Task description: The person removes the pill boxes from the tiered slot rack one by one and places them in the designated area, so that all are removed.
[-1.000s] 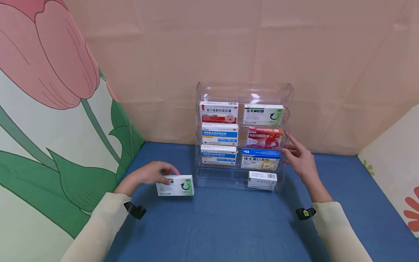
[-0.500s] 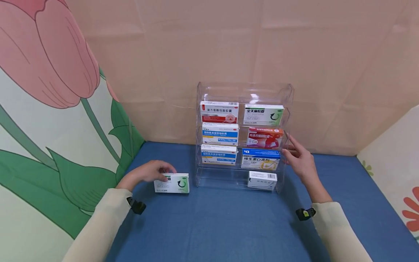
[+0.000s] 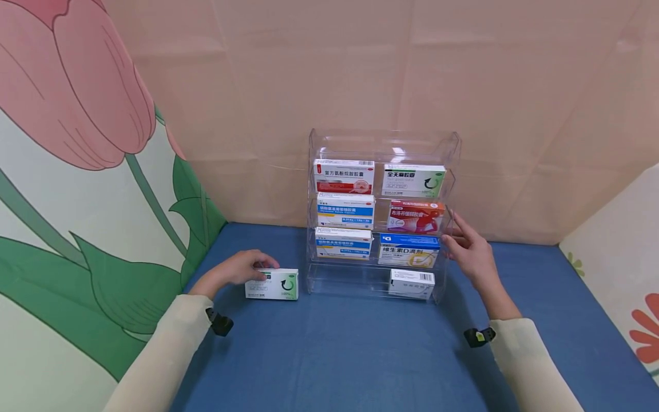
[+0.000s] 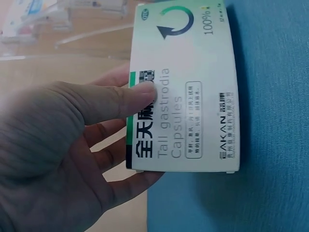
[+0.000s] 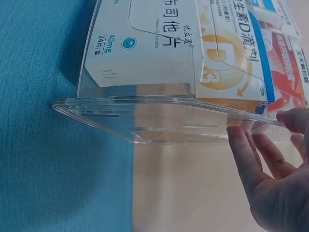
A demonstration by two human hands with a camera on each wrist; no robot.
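One carton, pinched by left fingers, has edged away from the rack that right fingers grip.

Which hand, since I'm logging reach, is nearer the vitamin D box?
Right. The right hand holds the clear rack just right of the vitamin D box; the left hand is farther, left of the rack.

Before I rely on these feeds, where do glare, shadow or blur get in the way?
Head view: glare high on the clear rack, soft shadow on the blue cloth beside it; left wrist view: large lettering on the green-and-white box legible, the rack beyond blurred; right wrist view: shadow on the cloth beside the white box.
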